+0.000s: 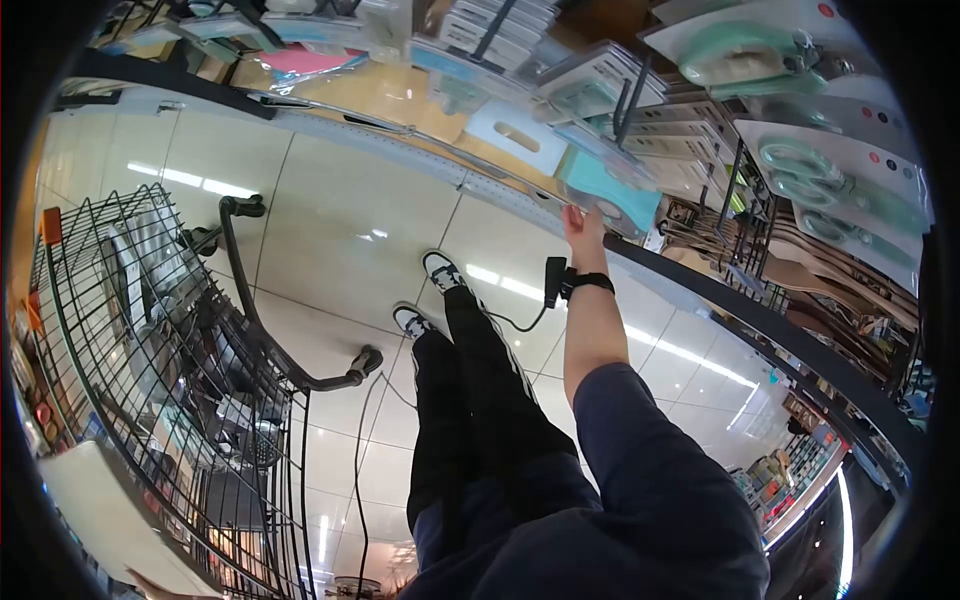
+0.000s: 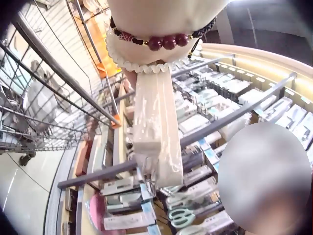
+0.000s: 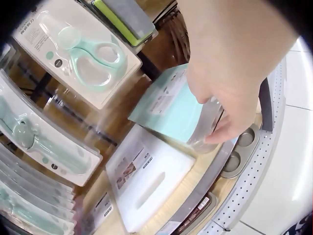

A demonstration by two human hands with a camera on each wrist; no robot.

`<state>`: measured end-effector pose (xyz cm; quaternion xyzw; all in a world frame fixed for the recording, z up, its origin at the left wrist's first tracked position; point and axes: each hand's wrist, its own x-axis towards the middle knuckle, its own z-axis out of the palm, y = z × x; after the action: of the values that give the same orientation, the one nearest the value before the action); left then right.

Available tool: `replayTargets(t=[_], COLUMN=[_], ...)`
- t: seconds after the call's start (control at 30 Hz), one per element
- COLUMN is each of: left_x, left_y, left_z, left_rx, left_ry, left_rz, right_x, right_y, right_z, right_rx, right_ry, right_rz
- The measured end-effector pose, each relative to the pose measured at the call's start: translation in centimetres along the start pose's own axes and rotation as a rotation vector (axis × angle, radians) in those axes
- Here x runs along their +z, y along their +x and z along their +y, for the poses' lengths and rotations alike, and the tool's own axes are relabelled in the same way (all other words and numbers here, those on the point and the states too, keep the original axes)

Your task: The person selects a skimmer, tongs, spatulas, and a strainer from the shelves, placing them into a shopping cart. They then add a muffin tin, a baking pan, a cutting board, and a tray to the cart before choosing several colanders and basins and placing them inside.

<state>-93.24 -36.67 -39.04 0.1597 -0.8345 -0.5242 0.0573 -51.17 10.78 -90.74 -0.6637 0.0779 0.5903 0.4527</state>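
In the right wrist view, my right hand (image 3: 230,93) pinches the near end of a mint-green cutting board (image 3: 168,110) between thumb and fingers. The board has a grey end and a printed label, and lies on a shelf. Beside it is a white cutting board (image 3: 151,174) with a slot handle. Below a beaded bracelet in the left wrist view, my left hand (image 2: 129,77), mostly hidden, holds a long cream box (image 2: 151,107) in clear wrap. Part of a cream box (image 1: 110,510) also shows at lower left in the head view.
Carded mint-green scissors (image 3: 95,61) hang above the shelf. A wire shopping cart (image 1: 150,380) with several packaged goods stands to my left. The dark shelf rail (image 1: 790,340) crosses in front, and metal muffin tins (image 3: 239,152) lie low by the shelf's edge.
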Motion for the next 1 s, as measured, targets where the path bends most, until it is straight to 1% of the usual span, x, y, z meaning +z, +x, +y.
replayTargets(t=[0.03,0.07,0.13,0.23,0.37,0.43,0.47,0.53,0.57,0.6,0.67,0.7,0.77,0.8,0.87,1.0], left_x=[-0.9,-1.6,-2.9,-4.6,-6.1,-6.7,-7.0,-7.5,-7.6,-7.9,-8.2,-8.4,-8.9,-9.0,-9.5,-10.9], left_y=[0.8,1.5,2.8,3.9,5.2,6.0,6.2,7.1,7.3,7.8,8.7,9.3,10.4,11.1,12.4,15.5], left_z=[-0.7,-1.3,-2.9,-5.0,-7.2,-8.0,-8.4,-9.0,-9.4,-9.8,-10.7,-11.1,-12.0,-12.5,-13.5,-16.1], left_rx=[-0.014,-0.028,-0.059,-0.122,-0.182,-0.206,-0.221,-0.250,-0.260,-0.270,-0.297,-0.307,-0.330,-0.343,-0.362,-0.391], left_ry=[0.004,0.004,-0.008,-0.031,-0.072,-0.099,-0.115,-0.150,-0.164,-0.179,-0.214,-0.234,-0.270,-0.285,-0.320,-0.400], left_rz=[0.010,0.008,0.019,0.027,0.039,0.035,0.034,0.020,0.017,0.011,-0.015,-0.028,-0.058,-0.076,-0.119,-0.240], right_x=[-0.4,-0.3,0.3,-0.5,-1.6,-1.7,-1.8,-2.0,-2.0,-1.8,-1.9,-1.8,-1.7,-1.6,-1.5,-0.5], right_y=[0.9,0.9,0.8,0.6,1.9,1.8,1.5,0.6,0.4,0.2,0.3,0.5,0.7,0.7,0.3,-0.4], right_z=[0.2,0.1,0.0,-0.4,-0.6,-1.3,-1.5,-1.9,-2.3,-2.3,-2.6,-2.6,-2.4,-2.3,-1.9,-1.5], right_rx=[0.008,0.007,0.047,0.056,0.045,-0.074,-0.073,-0.184,-0.180,-0.179,-0.180,-0.183,-0.070,-0.070,-0.075,-0.015], right_ry=[0.029,0.034,0.018,-0.051,-0.044,0.015,0.012,0.077,0.178,0.178,0.087,0.091,0.001,0.002,-0.042,-0.086], right_rz=[-0.073,-0.071,0.088,0.033,0.004,0.045,0.041,-0.132,-0.203,-0.209,-0.143,-0.147,-0.111,-0.110,-0.211,-0.160])
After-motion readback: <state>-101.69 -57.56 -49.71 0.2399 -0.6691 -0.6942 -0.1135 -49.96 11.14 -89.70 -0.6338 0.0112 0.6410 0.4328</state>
